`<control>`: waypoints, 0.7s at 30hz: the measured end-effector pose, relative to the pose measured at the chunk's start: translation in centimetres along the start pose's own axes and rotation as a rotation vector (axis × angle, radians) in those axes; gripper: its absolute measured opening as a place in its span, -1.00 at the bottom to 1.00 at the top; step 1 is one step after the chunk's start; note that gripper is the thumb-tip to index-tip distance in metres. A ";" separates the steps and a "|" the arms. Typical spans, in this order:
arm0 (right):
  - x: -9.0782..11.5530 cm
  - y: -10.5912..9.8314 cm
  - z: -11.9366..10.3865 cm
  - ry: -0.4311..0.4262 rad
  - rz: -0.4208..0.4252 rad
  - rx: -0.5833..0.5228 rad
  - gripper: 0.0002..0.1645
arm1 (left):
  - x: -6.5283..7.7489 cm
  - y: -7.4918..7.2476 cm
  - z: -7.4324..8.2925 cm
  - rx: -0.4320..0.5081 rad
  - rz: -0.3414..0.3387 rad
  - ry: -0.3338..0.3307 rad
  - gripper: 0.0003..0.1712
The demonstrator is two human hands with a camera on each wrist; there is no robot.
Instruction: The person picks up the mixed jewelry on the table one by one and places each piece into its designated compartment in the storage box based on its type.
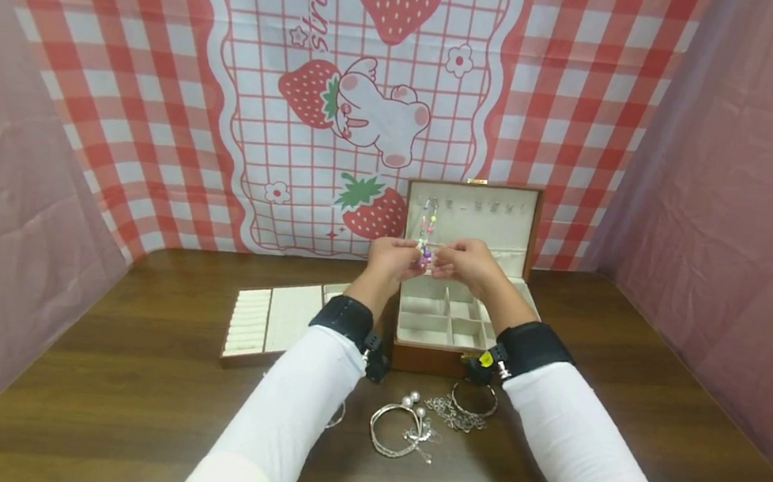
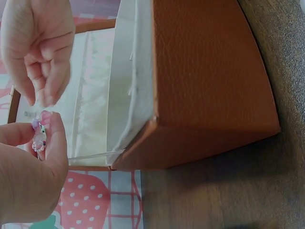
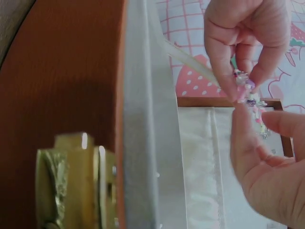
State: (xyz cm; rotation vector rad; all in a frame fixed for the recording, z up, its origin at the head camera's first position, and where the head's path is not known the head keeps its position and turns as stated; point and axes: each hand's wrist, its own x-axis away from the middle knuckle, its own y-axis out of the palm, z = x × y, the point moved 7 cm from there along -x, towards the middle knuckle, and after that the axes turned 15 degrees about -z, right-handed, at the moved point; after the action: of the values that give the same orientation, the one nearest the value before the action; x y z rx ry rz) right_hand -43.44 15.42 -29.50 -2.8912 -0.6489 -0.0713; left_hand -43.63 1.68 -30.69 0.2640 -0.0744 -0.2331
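A colourful beaded necklace [image 1: 429, 226] stretches down in front of the jewelry box's raised lid [image 1: 484, 232], its upper end at the row of small hooks. My left hand [image 1: 393, 259] pinches the pink and purple beads [image 2: 40, 136] at its lower part between thumb and fingers. Close beside it is my right hand [image 1: 470, 265]; in the right wrist view its thumb and forefinger stand apart around the hanging beads [image 3: 260, 119]. Whether its fingertips touch them is unclear. Below both hands lies the divided base of the brown jewelry box [image 1: 434, 358].
Left of the box lies a tray [image 1: 293, 316] with ring rolls, partly behind my left arm. In front are silver bracelets [image 1: 382, 450], pearl-like beads [image 1: 407, 401], a chain [image 1: 455, 417] and a bangle [image 1: 481, 412]. A gold clasp [image 3: 74, 181] juts from the box front. A checked cloth [image 1: 245, 98] hangs behind.
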 end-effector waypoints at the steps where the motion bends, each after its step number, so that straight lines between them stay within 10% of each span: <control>1: 0.0 -0.1 0.1 0.017 0.016 -0.009 -0.50 | 0.0 -0.1 0.0 -0.005 -0.003 0.002 -0.63; 7: -0.6 0.2 0.1 0.075 0.039 -0.051 -0.36 | 0.1 0.3 0.2 -0.014 -0.031 0.022 -0.64; 21: -1.7 0.4 -1.2 0.101 0.009 0.069 -0.71 | 1.1 0.1 0.5 -0.170 -0.079 0.010 -0.72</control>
State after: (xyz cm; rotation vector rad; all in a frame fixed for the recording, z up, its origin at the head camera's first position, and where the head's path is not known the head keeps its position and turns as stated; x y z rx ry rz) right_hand -44.85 14.16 -28.53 -2.8030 -0.6086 -0.1894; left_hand -42.58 1.42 -30.08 0.0991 -0.0340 -0.3145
